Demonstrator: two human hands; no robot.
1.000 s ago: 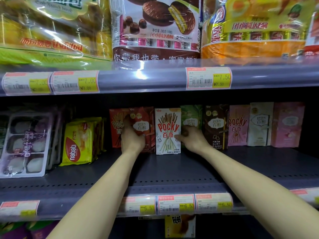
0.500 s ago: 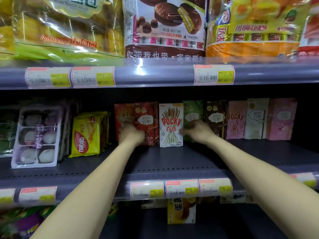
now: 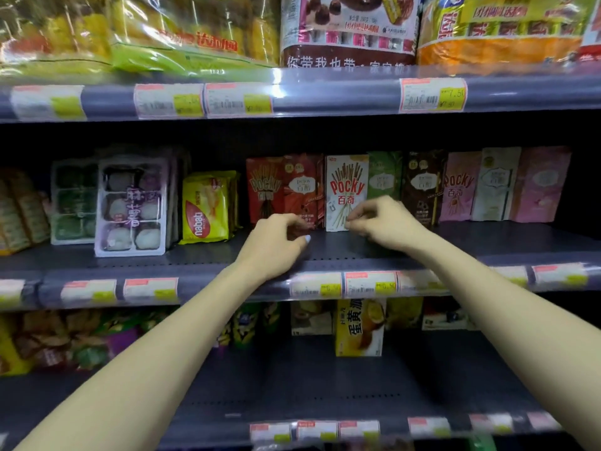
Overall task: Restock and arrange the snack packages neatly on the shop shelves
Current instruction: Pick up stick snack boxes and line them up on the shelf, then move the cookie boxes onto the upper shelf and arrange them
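Snack packages stand along the middle shelf (image 3: pixel 227 255) in the head view: a white Pocky box (image 3: pixel 346 192) upright at the centre, with a red Pocky box (image 3: pixel 264 190) and a dark red box (image 3: pixel 302 187) to its left, and green (image 3: pixel 384 175), brown (image 3: pixel 422 187) and pink boxes (image 3: pixel 460 187) in a row to its right. The left hand (image 3: pixel 276 242) hovers low in front of the dark red box, fingers curled loosely and gripping nothing that can be seen. The right hand (image 3: pixel 387 222) is at the lower right edge of the white Pocky box, fingertips pinched together; whether they grip the box cannot be told. Further left, a yellow nabati pack (image 3: pixel 205 208) stands beside clear trays of mochi (image 3: pixel 133 206), each with round pieces in separate compartments. Large bags (image 3: pixel 348 27) fill the shelf above, and a yellow box (image 3: pixel 359 327) stands on the shelf below.
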